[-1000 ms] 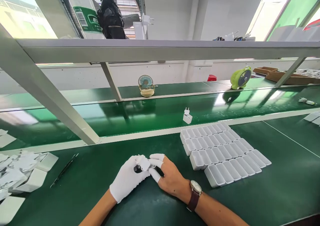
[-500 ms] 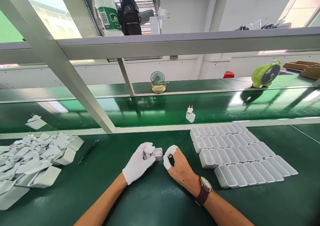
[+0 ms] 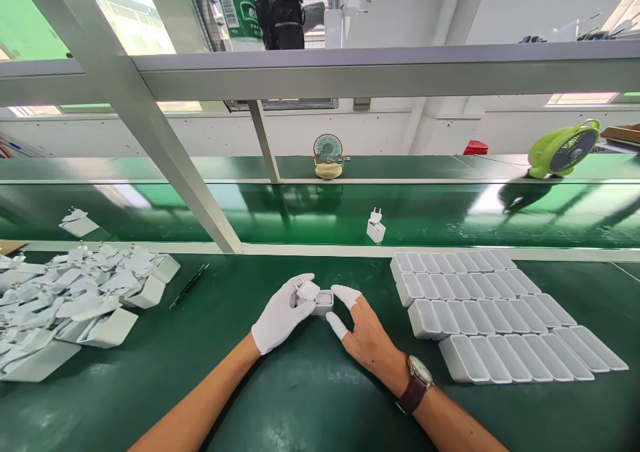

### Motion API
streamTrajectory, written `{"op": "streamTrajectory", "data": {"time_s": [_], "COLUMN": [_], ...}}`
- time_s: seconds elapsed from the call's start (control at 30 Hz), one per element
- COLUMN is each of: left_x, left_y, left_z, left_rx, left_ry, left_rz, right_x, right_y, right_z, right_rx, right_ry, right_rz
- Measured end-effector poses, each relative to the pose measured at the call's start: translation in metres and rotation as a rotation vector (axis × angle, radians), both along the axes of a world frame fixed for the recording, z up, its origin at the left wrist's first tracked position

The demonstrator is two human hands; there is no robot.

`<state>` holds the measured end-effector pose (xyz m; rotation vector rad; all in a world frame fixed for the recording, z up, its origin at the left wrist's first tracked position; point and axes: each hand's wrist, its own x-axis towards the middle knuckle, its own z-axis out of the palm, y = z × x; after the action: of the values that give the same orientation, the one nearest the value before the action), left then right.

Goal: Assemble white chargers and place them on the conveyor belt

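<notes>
My left hand (image 3: 281, 313), in a white glove, grips a small white charger housing (image 3: 320, 301) just above the green bench. My right hand (image 3: 364, 332) wears white finger cots on thumb and forefinger and a wristwatch; its forefinger tip touches the housing's right end, and it holds nothing. Rows of empty white plastic trays (image 3: 493, 312) lie to the right of my right hand. A heap of white charger parts (image 3: 70, 305) lies at the far left.
A lone white plug adapter (image 3: 375, 227) stands on the glossy conveyor belt (image 3: 450, 219) beyond the bench. Black tweezers (image 3: 189, 285) lie left of my hands. A slanted metal strut (image 3: 165, 152) crosses the left. Two small fans (image 3: 328, 157) stand on the far bench under an overhead shelf.
The view has swung left and the parts heap has come into sight. My hands parted briefly, then my right forefinger came back against the housing held in my left hand.
</notes>
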<state>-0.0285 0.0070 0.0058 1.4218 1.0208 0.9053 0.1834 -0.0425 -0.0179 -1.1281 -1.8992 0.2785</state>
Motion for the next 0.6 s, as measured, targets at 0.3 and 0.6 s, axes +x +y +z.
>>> {"op": "streamTrajectory", "data": {"time_s": [0.3,0.6], "left_x": [-0.0015,0.0000], "left_y": [-0.0023,-0.0026], "left_z": [0.0025,-0.0060], "left_rx": [-0.075,-0.092], "left_ry": [-0.062,-0.171], "left_rz": [-0.050,-0.127], "right_x": [-0.0007,-0.0019], "right_y": [-0.0009,-0.0023], "right_z": [0.0092,0.0090], "right_rx": [-0.048,0.008], "right_ry": [0.009,-0.026], "right_rz": [0.048,0.092]}}
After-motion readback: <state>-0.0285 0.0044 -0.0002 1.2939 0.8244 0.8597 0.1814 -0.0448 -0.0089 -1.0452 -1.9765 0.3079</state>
